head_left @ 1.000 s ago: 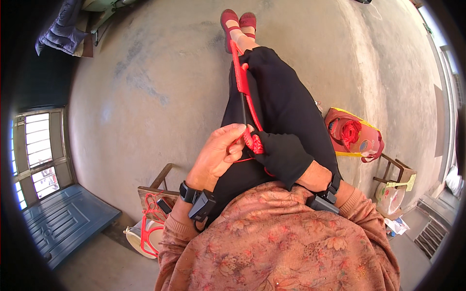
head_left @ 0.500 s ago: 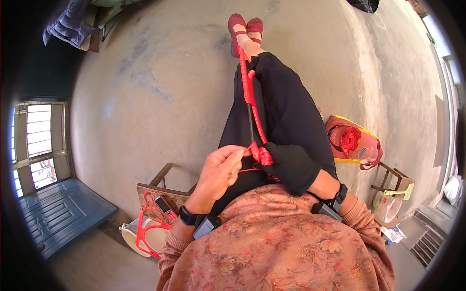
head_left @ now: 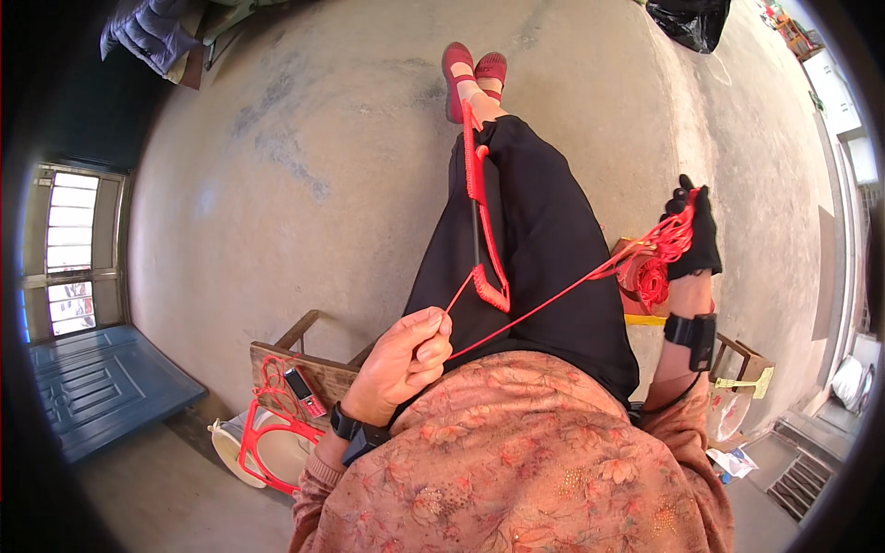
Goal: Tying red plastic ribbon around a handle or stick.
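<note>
A narrow dark frame (head_left: 473,180), mostly wrapped in red cord, lies lengthwise along my legs. My bare left hand (head_left: 406,359) is closed in a pinch on the red cord (head_left: 530,315) just below the frame's near end. One strand runs from these fingers up to the frame. Another stretches across my lap to a loose bundle of red cord (head_left: 675,238), gripped by my right hand (head_left: 705,241) in a black glove. That hand is held out to the right, beyond my knee, above a red bag (head_left: 627,251) with more red cord (head_left: 652,284) inside.
At my left, a wooden stool (head_left: 346,376) bears a mobile phone (head_left: 304,392) and loops of red cord. A red frame (head_left: 253,441) rests over a pale bucket (head_left: 226,452) beside it. Another stool (head_left: 751,362) stands at right; a black plastic bag (head_left: 691,20) lies far right.
My right hand has swung from the frame's near end out to the right, taking the cord bundle along and drawing the strand out long. My left hand has stayed nearly in place, slightly lower.
</note>
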Motion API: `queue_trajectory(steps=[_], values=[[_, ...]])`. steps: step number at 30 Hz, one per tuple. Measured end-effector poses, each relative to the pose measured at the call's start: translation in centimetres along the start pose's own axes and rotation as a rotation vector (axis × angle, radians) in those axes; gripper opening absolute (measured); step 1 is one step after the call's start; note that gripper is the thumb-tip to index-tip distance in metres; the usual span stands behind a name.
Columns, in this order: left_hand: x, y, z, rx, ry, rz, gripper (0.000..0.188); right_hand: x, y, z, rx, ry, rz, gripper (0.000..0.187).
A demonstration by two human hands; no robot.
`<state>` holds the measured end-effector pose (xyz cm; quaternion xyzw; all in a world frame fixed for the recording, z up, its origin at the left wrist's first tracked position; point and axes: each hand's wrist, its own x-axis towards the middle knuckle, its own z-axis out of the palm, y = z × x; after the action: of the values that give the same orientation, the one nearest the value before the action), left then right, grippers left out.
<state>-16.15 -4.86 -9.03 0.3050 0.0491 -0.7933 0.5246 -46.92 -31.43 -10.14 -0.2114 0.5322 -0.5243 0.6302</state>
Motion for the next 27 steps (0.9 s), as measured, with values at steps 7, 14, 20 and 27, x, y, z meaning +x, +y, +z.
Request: queue_trajectory(steps=[7,14,20,27], values=[[1.7,3.9,3.9,0.507,-0.144,0.553,0.039,-1.8,1.2,0.4,-0.290,-0.584,-0.062,0.035],[5.7,1.4,0.7,0.905,0.140,0.322,0.036,-9.1,4.8,7.0,-1.630,-0.782,-0.819,0.030],[6.5,0.6,1.0,0.716,0.167,0.328,0.031,-9.3,9.2,8.3,-1.143,-0.950,-0.581,0.053],[4.8,3.2,1.4,0.598,0.400,0.493,0.034,-8.2,8.0,7.7,-0.768,-0.780,-0.235,0.049]])
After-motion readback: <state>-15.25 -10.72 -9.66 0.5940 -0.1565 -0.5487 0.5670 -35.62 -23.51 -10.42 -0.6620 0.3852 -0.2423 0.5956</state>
